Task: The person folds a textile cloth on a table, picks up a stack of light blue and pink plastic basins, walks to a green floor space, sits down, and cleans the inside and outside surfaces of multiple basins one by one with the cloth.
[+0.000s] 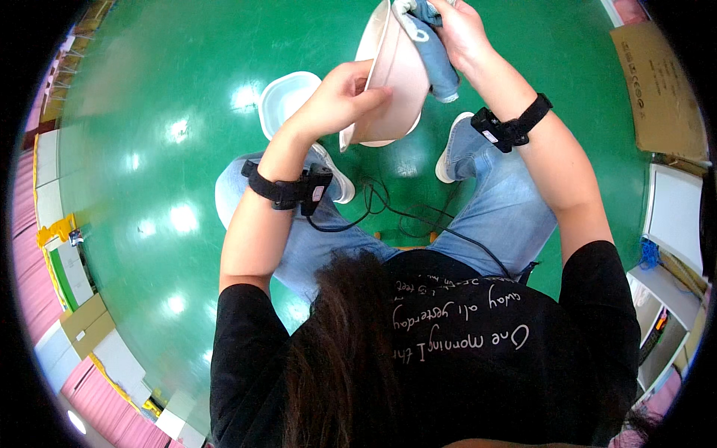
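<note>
A beige plastic basin (403,86) is tilted on its side in front of me, above the floor. My left hand (340,97) grips its rim, with the thumb on one face and the fingers partly hidden behind the wall. A blue cloth with white patterning (435,63) lies bunched against the basin's right side. Closed on that cloth is my right hand (463,33), near the top edge of the view. On the floor to the left, just beyond my left wrist, stands a pale blue tub (287,101), partly covered by my hand.
The floor (149,246) is green and shiny. Black cables (388,209) run between my legs from the strapped wrist device (314,190). A cardboard box (661,89) stands at the far right, with white shelving (665,313) nearer. Flattened boxes (86,321) line the left side.
</note>
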Demonstrator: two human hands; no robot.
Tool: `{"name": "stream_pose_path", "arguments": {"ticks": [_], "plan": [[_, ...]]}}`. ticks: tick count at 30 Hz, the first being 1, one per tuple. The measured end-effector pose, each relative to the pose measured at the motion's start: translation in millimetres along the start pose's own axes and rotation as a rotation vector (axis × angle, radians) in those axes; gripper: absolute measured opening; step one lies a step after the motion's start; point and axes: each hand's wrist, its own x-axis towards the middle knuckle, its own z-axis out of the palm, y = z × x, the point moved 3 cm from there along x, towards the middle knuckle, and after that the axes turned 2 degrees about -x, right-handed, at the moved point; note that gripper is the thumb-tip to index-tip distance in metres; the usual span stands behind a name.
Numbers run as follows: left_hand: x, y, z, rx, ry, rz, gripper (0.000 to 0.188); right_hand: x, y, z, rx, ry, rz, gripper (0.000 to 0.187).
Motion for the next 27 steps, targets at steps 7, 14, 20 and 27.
{"name": "stream_pose_path", "arguments": {"ticks": [7,14,20,27], "plan": [[-8,18,-12,-0.115,0.102,-0.006,0.023,13,0,-14,-0.192,-0.008,0.146,0.02],[-13,32,-9,-0.405,0.259,0.027,0.033,24,-1,-21,-0.223,-0.029,0.312,0.021],[-8,42,-5,-0.478,0.323,0.088,0.042,36,8,-42,-0.197,-0.052,0.296,0.022],[-17,46,-1,-0.483,0.418,0.176,0.041,22,16,-44,-0.063,-0.114,0.434,0.028]]}}
